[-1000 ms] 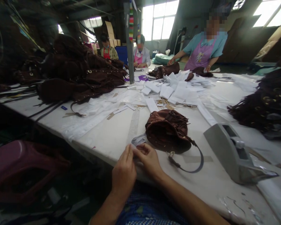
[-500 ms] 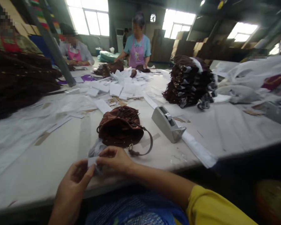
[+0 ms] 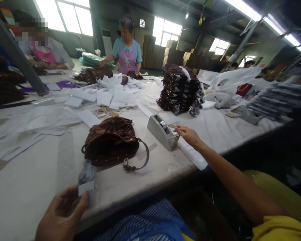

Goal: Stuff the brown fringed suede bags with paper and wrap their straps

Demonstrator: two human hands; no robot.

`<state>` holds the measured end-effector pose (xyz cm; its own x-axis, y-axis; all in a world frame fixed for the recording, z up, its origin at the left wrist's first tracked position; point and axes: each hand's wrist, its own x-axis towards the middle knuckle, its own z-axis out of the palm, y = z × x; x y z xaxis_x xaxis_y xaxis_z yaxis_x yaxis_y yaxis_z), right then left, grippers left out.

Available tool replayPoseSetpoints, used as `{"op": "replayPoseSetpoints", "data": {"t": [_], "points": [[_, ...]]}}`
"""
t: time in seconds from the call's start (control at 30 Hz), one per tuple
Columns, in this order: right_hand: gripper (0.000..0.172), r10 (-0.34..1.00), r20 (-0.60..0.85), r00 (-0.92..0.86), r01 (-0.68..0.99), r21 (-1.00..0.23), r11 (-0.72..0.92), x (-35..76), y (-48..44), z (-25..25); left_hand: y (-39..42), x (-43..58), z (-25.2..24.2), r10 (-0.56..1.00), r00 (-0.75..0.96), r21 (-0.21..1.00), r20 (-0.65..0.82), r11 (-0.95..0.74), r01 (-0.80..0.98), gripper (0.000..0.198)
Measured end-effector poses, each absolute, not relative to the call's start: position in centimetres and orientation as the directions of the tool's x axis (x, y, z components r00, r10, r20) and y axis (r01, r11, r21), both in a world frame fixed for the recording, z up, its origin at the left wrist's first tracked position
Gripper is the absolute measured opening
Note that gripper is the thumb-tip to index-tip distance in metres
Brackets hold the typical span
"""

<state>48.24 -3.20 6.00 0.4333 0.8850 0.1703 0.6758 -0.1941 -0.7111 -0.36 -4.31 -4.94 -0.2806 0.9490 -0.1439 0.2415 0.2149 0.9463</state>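
Observation:
My left hand [image 3: 65,211] pinches a small white card [image 3: 86,188] at the table's front edge. The card lies against a clear plastic wrap [image 3: 86,172] beside the brown fringed bag [image 3: 111,142]. This bag lies with its dark mouth toward me, its buckled strap [image 3: 146,154] curving out to the right. My right hand [image 3: 188,135] is at the front end of the grey tape dispenser [image 3: 163,132], its fingers pressed together by the cutter; what they pinch is too small to make out.
White cards [image 3: 112,95] lie heaped mid-table. Behind the dispenser stands a stack of dark fringed bags [image 3: 179,88]. A metal post [image 3: 22,53] rises at left. Two people in pink and purple aprons work across the table.
My right hand has left the card and moved right to the tape dispenser. My left hand keeps hold of the card. The view has turned to the right.

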Motion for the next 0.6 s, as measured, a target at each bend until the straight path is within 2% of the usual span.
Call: {"op": "replayPoseSetpoints", "data": {"t": [0.07,0.17,0.43,0.5,0.6], "points": [[0.034,0.919,0.020,0.393,0.473,-0.862,-0.183,48.7,-2.7,5.3,-4.2,-0.2,-4.9,0.941,-0.278,0.939,-0.194,0.260,0.225,0.058],[0.028,0.927,-0.048,0.371,0.225,-0.964,-0.140,48.0,-2.4,5.0,-4.3,0.1,-4.5,0.931,-0.282,0.938,-0.232,0.291,0.188,0.059],[0.027,0.833,0.003,0.554,0.049,-0.998,-0.030,46.3,-5.6,7.2,-4.5,0.2,-4.5,0.926,-0.296,0.942,-0.236,0.293,0.165,0.057],[0.030,0.825,-0.039,0.563,0.027,-0.997,-0.066,46.3,-6.8,7.5,-4.6,0.3,-4.5,0.926,-0.296,0.942,-0.233,0.291,0.169,0.058],[0.036,0.834,-0.184,0.520,-0.034,-0.980,-0.196,46.5,-8.2,7.0,-4.5,0.4,-4.5,0.923,-0.320,0.938,-0.215,0.287,0.197,0.059]]}}
